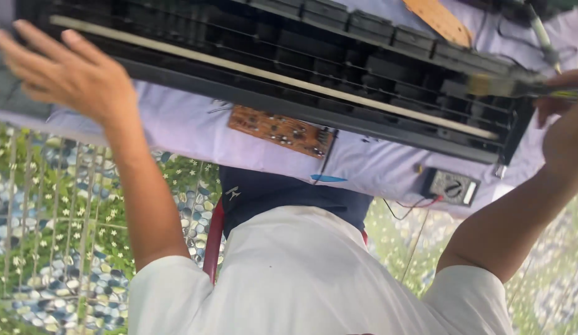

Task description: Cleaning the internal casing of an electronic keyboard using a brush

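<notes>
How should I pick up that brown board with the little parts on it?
Probably pinch the circuit board by its two long edges, coming from above near its left end. It lies flat on the lilac cloth, parts face up, and a wire leaves its right end.

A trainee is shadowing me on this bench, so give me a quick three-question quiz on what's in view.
1. True or false: the left hand is open, fingers spread, at one end of the long black slotted housing.
2. What lies on the lilac cloth just below the housing's middle? A) a brown circuit board B) pliers C) a fan blade
3. Fill in: the multimeter sits nearer the ___ hand.
Key: 1 true; 2 A; 3 right hand.
</notes>
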